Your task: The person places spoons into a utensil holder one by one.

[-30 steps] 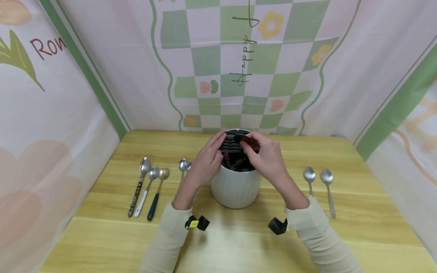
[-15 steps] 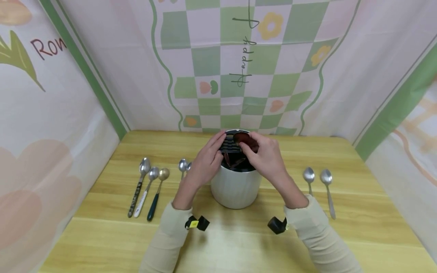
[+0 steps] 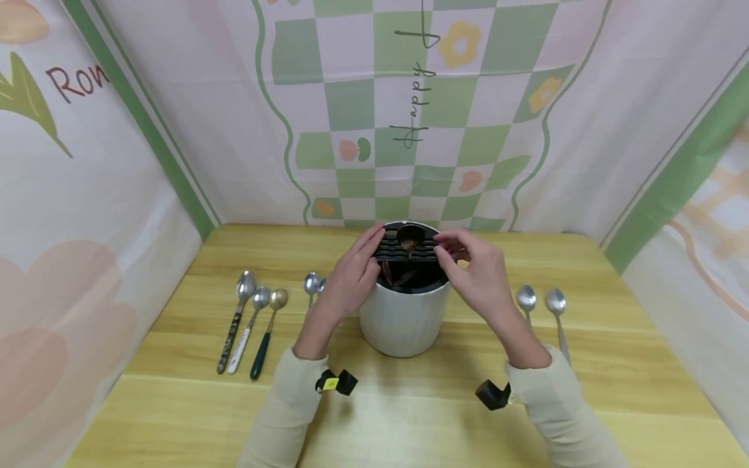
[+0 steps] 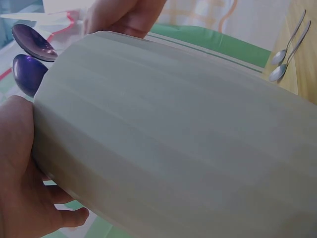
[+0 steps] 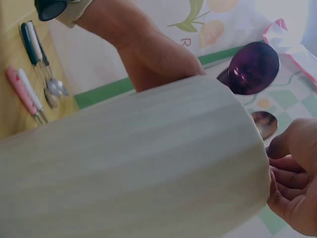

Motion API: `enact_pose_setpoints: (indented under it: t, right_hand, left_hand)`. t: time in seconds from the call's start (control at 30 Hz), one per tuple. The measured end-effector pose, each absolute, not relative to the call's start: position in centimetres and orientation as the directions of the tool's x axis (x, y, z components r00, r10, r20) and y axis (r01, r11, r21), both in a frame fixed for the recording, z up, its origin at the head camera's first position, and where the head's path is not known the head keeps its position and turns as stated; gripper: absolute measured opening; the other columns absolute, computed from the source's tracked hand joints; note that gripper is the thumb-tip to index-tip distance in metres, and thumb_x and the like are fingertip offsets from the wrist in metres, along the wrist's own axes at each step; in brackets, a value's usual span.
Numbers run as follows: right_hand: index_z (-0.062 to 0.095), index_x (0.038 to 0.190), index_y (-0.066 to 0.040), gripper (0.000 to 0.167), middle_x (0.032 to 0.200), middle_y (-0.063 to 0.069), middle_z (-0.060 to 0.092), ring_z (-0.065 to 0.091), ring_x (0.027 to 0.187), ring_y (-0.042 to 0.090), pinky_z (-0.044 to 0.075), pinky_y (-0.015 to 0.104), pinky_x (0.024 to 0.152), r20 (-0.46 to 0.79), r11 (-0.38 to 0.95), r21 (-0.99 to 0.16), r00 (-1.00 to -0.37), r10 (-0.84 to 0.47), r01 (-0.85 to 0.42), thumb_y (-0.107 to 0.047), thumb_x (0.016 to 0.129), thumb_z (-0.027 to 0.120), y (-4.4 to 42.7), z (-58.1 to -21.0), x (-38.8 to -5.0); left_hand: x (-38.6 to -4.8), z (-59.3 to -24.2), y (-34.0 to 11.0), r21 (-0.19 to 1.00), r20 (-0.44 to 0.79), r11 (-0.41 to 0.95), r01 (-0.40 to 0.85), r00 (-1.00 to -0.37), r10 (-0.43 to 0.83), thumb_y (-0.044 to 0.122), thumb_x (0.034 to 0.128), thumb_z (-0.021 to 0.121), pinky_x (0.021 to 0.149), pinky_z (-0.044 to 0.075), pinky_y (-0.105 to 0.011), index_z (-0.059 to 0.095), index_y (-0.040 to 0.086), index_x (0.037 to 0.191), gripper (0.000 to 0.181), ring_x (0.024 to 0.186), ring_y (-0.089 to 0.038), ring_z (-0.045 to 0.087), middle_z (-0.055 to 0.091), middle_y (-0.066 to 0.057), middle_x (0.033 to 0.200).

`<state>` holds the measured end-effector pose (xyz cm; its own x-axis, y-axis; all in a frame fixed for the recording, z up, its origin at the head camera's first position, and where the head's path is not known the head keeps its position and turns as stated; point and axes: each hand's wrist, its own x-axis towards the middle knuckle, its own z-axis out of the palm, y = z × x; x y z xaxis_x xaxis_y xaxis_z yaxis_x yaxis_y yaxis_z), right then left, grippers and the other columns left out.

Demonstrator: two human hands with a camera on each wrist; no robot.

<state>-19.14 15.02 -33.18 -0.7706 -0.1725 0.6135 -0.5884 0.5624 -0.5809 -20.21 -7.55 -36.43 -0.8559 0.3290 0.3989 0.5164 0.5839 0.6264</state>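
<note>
A white ribbed utensil holder (image 3: 404, 325) with a black slotted top (image 3: 389, 248) stands mid-table. A dark, shiny spoon (image 3: 411, 236) stands upright in its back part, bowl up. Thin reddish edges (image 3: 404, 278) show in the front opening; what they belong to is hard to tell. Dark spoon bowls (image 4: 33, 42) also rise past the rim in the left wrist view. My left hand (image 3: 351, 276) rests along the holder's left rim, fingers mostly straight. At the right rim, my right hand (image 3: 476, 270) touches the edge with thumb and forefinger apart, holding no spoon.
Three spoons (image 3: 262, 299) with black, white and green handles lie at the left. Pink and white handles (image 5: 22, 89) lie partly hidden by the left arm in the head view. Two metal spoons (image 3: 556, 302) lie at the right. A patterned curtain (image 3: 234, 117) hangs behind the table.
My right hand has let go of the dark spoon and moved right to the holder's rim. The spoon's bowl has turned and now stands uncovered. My left hand has stayed in place.
</note>
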Motion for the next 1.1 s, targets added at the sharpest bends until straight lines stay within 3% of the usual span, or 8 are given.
enact_pose_setpoints:
  t: [0.27,1.1]
  right_hand:
    - [0.069,0.103,0.009,0.015,0.091,0.020,0.072,0.057,0.082,-0.010,0.050,0.002,0.075,0.657,0.522,-0.609,-0.748,-0.090,-0.598,0.008,0.088,0.065,17.2,-34.2,-18.8]
    - [0.067,0.102,0.006,0.014,0.086,0.019,0.070,0.049,0.075,-0.019,0.045,-0.002,0.067,0.520,0.735,-0.560,-0.853,-0.048,-0.383,0.005,0.089,0.063,26.2,-39.9,-18.1]
  left_hand:
    - [-20.2,-36.5,-7.7,0.635,0.406,0.572,0.520,-0.854,0.325,0.016,0.0999,0.031,0.124,0.026,-0.038,0.033,0.005,0.155,0.056,0.153,-0.023,0.027,0.024,-0.001,0.166]
    - [-20.2,-36.5,-7.6,0.637,0.402,0.569,0.520,-0.854,0.331,0.016,0.1001,0.032,0.124,0.026,-0.037,0.033,0.006,0.155,0.056,0.153,-0.018,0.025,0.025,0.000,0.166]
